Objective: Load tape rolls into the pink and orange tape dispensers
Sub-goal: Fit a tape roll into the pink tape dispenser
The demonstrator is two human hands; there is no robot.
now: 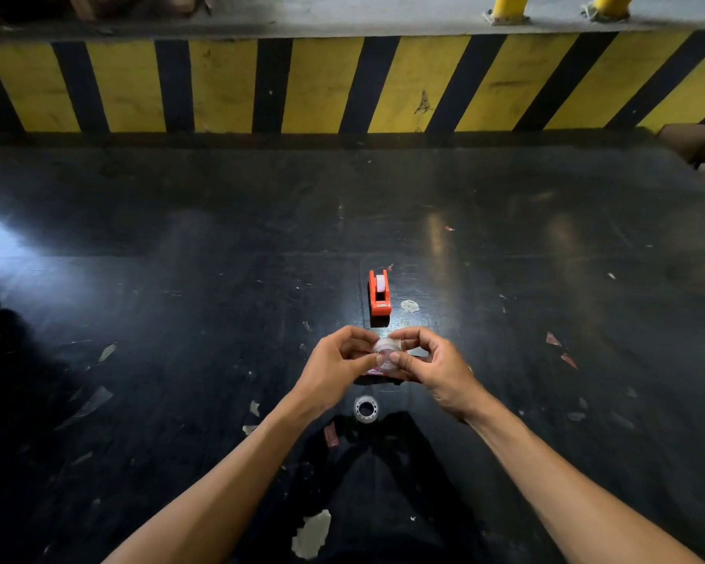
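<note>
Both hands meet over the dark floor around a clear tape roll (386, 348). My left hand (334, 370) pinches it from the left and my right hand (432, 366) from the right. A sliver of the pink dispenser (374, 372) shows beneath my fingers, mostly hidden. The orange dispenser (379, 294) stands on the floor just beyond my hands, with a pale tape roll sitting in it. Another clear tape roll (366, 408) lies flat on the floor between my forearms.
The black floor (180, 278) is littered with scraps of paper and tape. A yellow-and-black striped kerb (342, 83) runs across the back. A cardboard box (692, 144) sits at the far right.
</note>
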